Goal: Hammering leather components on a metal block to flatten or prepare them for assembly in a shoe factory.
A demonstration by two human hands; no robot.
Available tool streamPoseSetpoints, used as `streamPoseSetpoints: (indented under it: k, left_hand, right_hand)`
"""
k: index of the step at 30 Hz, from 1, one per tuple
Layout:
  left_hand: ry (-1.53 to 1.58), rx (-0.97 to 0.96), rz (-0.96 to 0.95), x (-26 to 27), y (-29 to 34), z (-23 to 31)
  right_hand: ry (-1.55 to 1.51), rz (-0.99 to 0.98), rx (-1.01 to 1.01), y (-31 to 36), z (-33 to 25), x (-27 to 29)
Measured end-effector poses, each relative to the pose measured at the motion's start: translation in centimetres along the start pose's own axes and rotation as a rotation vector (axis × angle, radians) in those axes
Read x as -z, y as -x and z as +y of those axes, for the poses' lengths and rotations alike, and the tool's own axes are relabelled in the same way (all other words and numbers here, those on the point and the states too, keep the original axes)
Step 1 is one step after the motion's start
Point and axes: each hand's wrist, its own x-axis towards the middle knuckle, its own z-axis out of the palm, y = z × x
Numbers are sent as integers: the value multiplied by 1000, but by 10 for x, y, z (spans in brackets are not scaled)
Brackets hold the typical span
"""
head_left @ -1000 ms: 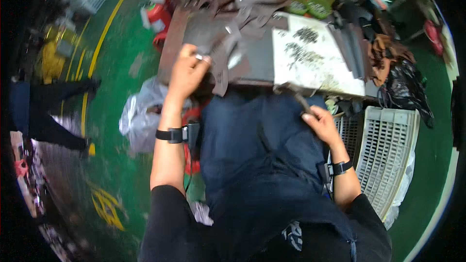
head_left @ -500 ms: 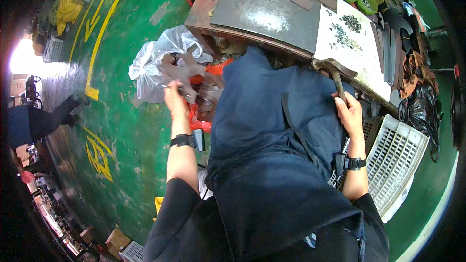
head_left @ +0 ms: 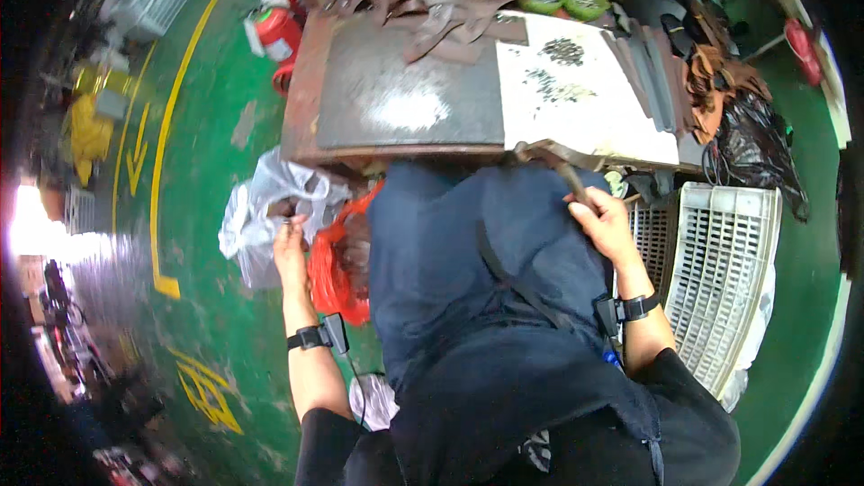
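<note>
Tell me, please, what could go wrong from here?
The hammer in the right hand is near the lap, so a slip might cause injury. The small dark pieces lie loose on the white sheet; a knock could scatter them. The left hand might snag the clear plastic bag beside it.

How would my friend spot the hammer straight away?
Find the big workbench, then its white sheet. By that sheet's near edge, the right hand holds the hammer; unlike the flat strips nearby, it has a stick-like handle.
</note>
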Motion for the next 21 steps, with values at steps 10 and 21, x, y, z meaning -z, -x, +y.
streamPoseSetpoints:
  k: [10,21]
  left_hand:
    - [-485,-710,-185,-187,-87,216]
    - [-974,-685,-24,-301,-132,271]
  right_hand:
    - [-45,-67,2,-7,-9,7]
    - [-73,-129,-26,-14,1,16]
